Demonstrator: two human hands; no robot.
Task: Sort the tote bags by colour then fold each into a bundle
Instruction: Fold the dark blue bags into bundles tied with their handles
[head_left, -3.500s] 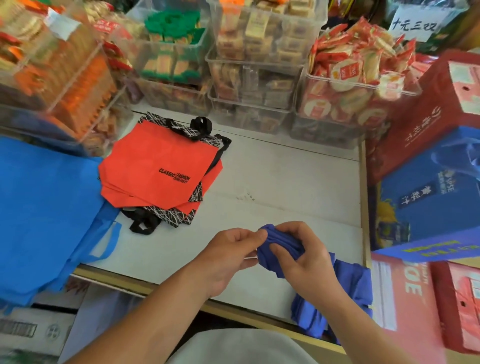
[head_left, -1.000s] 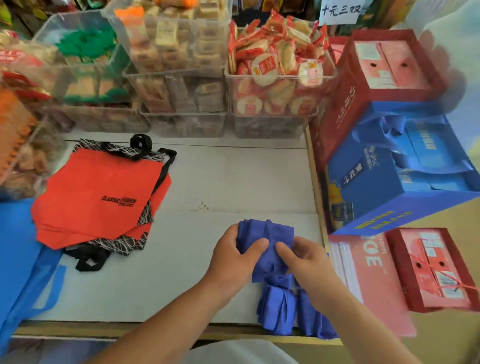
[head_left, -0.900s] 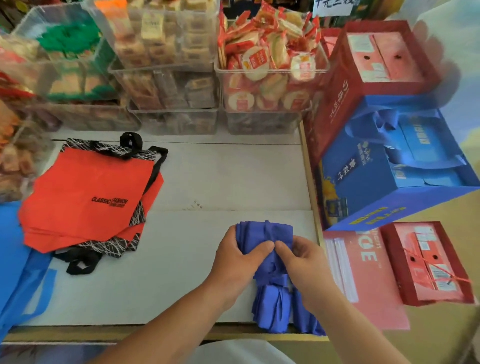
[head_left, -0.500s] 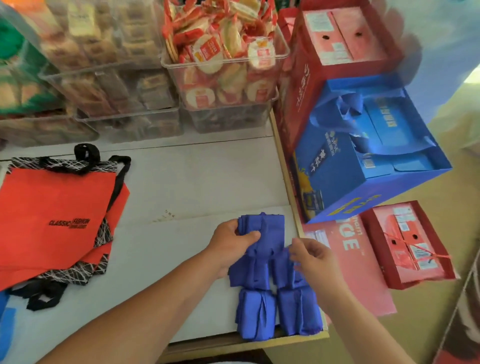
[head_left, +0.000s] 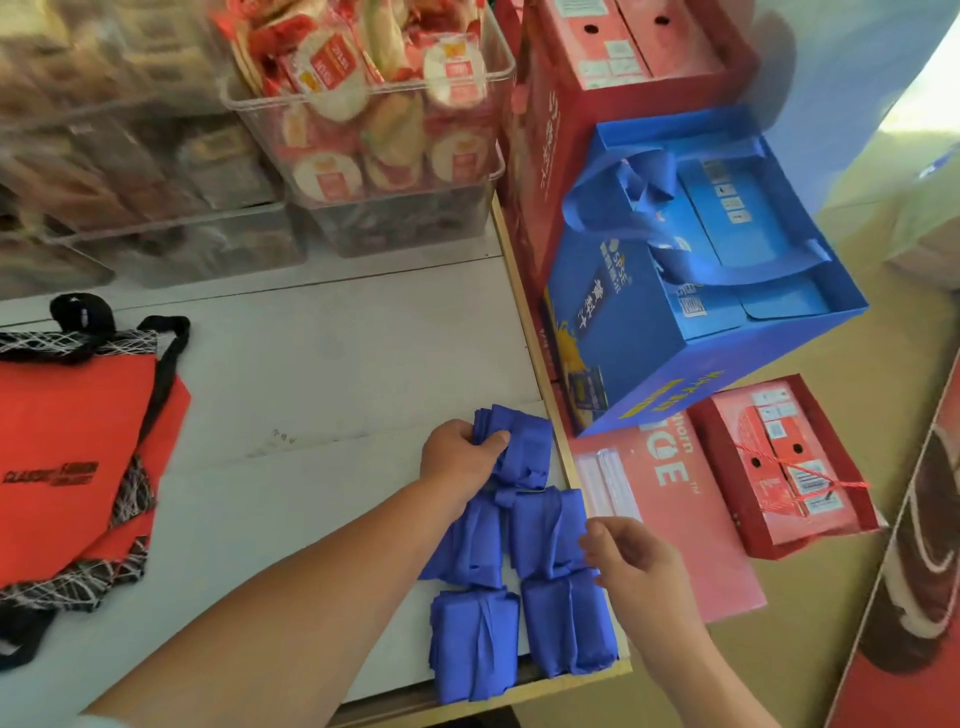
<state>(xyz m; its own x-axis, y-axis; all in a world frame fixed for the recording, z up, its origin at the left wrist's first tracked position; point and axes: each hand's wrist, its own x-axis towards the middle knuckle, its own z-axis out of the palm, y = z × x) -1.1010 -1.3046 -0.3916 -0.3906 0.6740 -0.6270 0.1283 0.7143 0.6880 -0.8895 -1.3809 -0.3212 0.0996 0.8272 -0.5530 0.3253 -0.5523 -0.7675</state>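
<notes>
At the left, the red tote bags (head_left: 78, 452) lie flat in a stack on the tabletop (head_left: 337, 374), sorted but, by the look of it, not yet folded. Further right, the left hand (head_left: 460, 457) grips a blue bundle (head_left: 527, 441), thumb and fingers curled round it, at the far end of four finished blue bundles (head_left: 475, 639) laid two by two along the tabletop's right edge. The right hand (head_left: 628, 561) hovers just beside them, fingers loosely curled, holding nothing. Blue seems nearly done; red remains. A second ago both hands pinched this bundle; now the right has let go.
</notes>
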